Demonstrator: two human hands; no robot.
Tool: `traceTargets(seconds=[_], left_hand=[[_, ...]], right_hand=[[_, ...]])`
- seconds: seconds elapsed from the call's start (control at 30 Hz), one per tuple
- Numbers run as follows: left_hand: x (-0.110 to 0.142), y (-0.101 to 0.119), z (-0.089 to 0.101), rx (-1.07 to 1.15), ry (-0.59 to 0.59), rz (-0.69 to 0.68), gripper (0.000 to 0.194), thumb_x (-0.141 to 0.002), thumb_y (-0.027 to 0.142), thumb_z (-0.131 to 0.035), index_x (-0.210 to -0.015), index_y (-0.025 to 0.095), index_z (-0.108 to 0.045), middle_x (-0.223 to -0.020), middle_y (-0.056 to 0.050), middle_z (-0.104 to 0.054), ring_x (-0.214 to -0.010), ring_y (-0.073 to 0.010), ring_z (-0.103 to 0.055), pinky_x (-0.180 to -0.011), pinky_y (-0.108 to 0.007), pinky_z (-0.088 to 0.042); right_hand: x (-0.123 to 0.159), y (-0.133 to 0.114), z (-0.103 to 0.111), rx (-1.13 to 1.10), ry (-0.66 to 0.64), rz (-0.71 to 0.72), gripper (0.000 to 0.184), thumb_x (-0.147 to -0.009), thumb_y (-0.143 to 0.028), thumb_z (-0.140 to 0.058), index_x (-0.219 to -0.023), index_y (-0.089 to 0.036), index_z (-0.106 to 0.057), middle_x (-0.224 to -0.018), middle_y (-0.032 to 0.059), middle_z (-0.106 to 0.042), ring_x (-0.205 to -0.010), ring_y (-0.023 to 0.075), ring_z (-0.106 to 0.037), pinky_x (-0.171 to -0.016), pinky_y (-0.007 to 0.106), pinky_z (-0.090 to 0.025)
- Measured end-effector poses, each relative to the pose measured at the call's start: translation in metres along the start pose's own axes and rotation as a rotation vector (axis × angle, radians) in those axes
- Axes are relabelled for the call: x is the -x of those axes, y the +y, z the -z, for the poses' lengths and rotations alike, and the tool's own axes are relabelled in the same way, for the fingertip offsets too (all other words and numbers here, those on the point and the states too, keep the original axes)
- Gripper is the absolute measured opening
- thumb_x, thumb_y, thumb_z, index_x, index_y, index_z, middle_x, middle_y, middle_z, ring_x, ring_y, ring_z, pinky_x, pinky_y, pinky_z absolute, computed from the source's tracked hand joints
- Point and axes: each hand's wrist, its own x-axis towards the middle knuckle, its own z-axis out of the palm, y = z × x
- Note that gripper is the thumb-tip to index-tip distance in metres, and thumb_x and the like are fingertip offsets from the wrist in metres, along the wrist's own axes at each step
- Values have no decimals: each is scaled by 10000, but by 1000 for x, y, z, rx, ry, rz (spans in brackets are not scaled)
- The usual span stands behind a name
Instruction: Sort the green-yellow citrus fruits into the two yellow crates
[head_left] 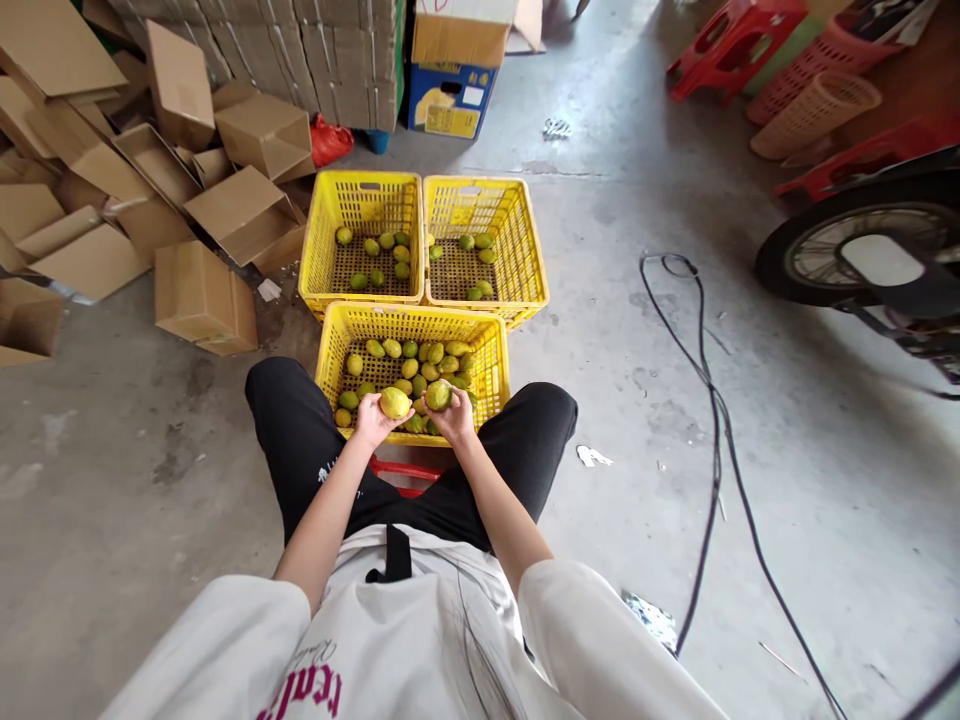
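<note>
Above the near yellow crate [322,345], my left hand [373,420] is closed around a yellow oval fruit [395,403], mango-like in shape. Close beside it, my right hand [456,418] grips a greener oval fruit [438,395] of the same sort. The two fruits are held apart, level with each other. Inside the near crate lie many more green and yellow fruits [391,348], partly covered by my hands. Behind it stand a left crate [306,245] and a right crate [536,250], each with fewer, mostly green fruits on its slatted floor.
Cardboard boxes [202,295] pile up at the left. A blue carton [450,100] stands beyond the crates. Black cable [716,400] loops over the floor at the right, near a motorcycle wheel [862,245]. Red stools [731,45] and pink baskets [814,110] are at the upper right.
</note>
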Motion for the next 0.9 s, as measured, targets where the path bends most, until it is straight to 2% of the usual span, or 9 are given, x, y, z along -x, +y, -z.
traceTargets(seconds=[0.1,0.17,0.27,0.33,0.5,0.63,0.7,0.8,0.9], left_hand=[[-3,-1,0,-36,20,-38,235,-962,253,-535,-1128,136,-653,-994,-150,-771,-1049,-301,-770,-945,-487,-630],[-6,-1,1,-87,40,-39,220,-968,271,-604,-1131,135,-660,-977,-137,-772,-944,-261,-779,-868,-402,-647],[-10,-2,3,-130,92,-23,260,-933,357,-727,-1078,150,-668,-862,-81,-745,-688,-171,-718,-679,-286,-631],[-10,-2,4,-126,116,-39,250,-913,367,-758,-1025,164,-666,-789,-33,-705,-606,-129,-662,-632,-256,-617],[-6,-4,4,-112,145,-75,74,-915,225,-701,-921,183,-641,-814,-29,-703,-741,-160,-728,-758,-303,-650],[-5,-5,1,-140,126,-51,49,-920,201,-670,-905,175,-632,-845,-69,-728,-769,-177,-737,-743,-298,-639],[-5,-4,-1,-125,135,-56,88,-946,251,-648,-916,169,-638,-818,-74,-722,-745,-175,-726,-746,-304,-638],[-4,-1,-3,-28,91,-94,259,-985,387,-565,-1017,153,-672,-865,-114,-740,-851,-235,-754,-827,-387,-651],[-1,2,-4,79,18,-178,328,-995,353,-468,-1142,147,-676,-957,-134,-761,-1033,-278,-761,-942,-437,-634]], right_hand=[[1,-2,-1,-45,-42,-32,281,-783,-248,-573,-1054,-239,-648,-934,74,-736,-1066,315,-739,-910,602,-639],[1,-1,-1,-55,-54,-67,291,-771,-221,-564,-1053,-230,-635,-945,83,-744,-1088,326,-737,-928,643,-622],[0,1,0,-47,-83,-118,217,-800,-222,-592,-1013,-221,-633,-920,80,-744,-1091,322,-738,-957,643,-618],[0,2,1,-24,-80,-133,133,-840,-254,-621,-970,-229,-637,-878,61,-734,-1050,297,-744,-961,609,-633],[-1,3,-2,33,53,-85,50,-916,-271,-621,-872,-248,-618,-771,24,-696,-882,230,-744,-898,517,-688],[-2,3,-4,42,79,-74,33,-899,-231,-636,-890,-259,-621,-817,24,-724,-917,231,-759,-852,474,-709],[-2,3,-3,60,69,-63,21,-896,-236,-631,-909,-253,-632,-832,35,-734,-934,243,-763,-836,470,-712],[-1,1,-3,41,55,-32,80,-909,-294,-594,-935,-235,-640,-838,58,-739,-953,268,-766,-837,485,-704],[0,-2,-3,-21,48,-5,146,-893,-312,-533,-974,-236,-628,-836,65,-739,-1001,292,-768,-859,519,-683]])
